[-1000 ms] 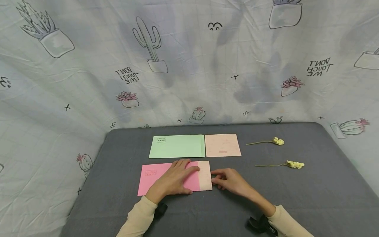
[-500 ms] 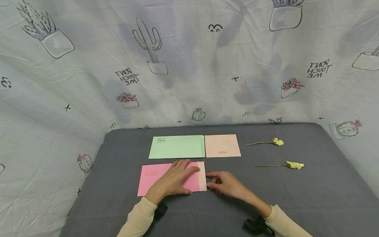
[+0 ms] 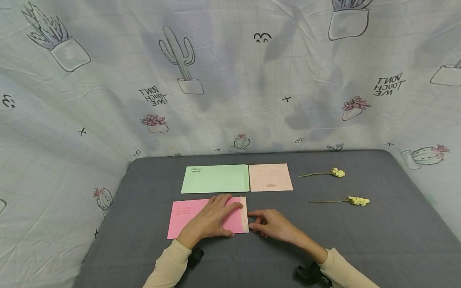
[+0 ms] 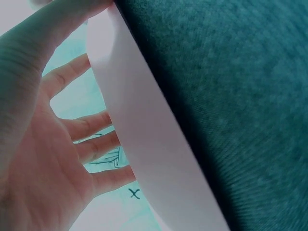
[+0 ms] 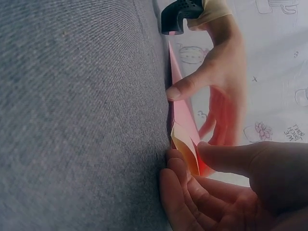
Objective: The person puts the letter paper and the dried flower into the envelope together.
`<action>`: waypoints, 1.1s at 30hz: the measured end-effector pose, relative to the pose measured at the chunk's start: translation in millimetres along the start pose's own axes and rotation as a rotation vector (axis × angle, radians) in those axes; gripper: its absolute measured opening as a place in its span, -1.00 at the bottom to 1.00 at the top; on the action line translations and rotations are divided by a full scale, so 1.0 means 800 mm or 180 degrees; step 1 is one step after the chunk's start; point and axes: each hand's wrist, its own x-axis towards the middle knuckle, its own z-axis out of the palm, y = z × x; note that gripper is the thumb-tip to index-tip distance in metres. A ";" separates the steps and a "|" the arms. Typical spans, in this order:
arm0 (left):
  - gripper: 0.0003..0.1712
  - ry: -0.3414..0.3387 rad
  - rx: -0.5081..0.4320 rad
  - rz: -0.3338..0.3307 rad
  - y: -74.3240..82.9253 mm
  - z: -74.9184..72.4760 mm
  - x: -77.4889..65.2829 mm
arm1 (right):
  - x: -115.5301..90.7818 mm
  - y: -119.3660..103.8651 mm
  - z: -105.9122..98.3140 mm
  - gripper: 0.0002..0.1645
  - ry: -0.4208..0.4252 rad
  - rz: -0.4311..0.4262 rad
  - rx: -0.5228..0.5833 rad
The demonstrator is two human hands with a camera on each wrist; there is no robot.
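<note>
A pink envelope [image 3: 187, 214] lies on the grey cloth, a narrow strip of a peach card [image 3: 245, 220] sticking out of its right end. My left hand [image 3: 212, 218] rests across the envelope with fingers spread, the thumb near its front edge. In the left wrist view, the fingers of that hand [image 4: 53, 144] are extended against the edge of a pale sheet. At the card's outer end, my right hand [image 3: 271, 224] has thumb and bent fingers on its edge. The right wrist view shows the card [image 5: 185, 144] bowed between the right thumb and fingers.
Behind the pink envelope lies a green envelope [image 3: 216, 180], with another peach card [image 3: 271, 178] against its right end. Two yellow flowers on thin stems, a farther one [image 3: 337, 172] and a nearer one [image 3: 357, 201], lie to the right. A patterned curtain [image 3: 230, 80] hangs behind the table.
The right hand has moved left, and the card has slid deeper into the pink envelope, leaving a much narrower strip outside. The left hand has stayed in place.
</note>
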 end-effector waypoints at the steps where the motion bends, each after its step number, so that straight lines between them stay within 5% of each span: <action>1: -0.06 -0.0002 -0.0002 0.0000 0.000 0.000 0.000 | 0.000 0.000 0.000 -0.51 -0.0013 -0.0001 0.0009; 33: -0.06 0.0102 -0.0028 0.0079 -0.001 0.003 -0.001 | 0.012 -0.012 0.016 -0.52 -0.0161 -0.0060 0.0177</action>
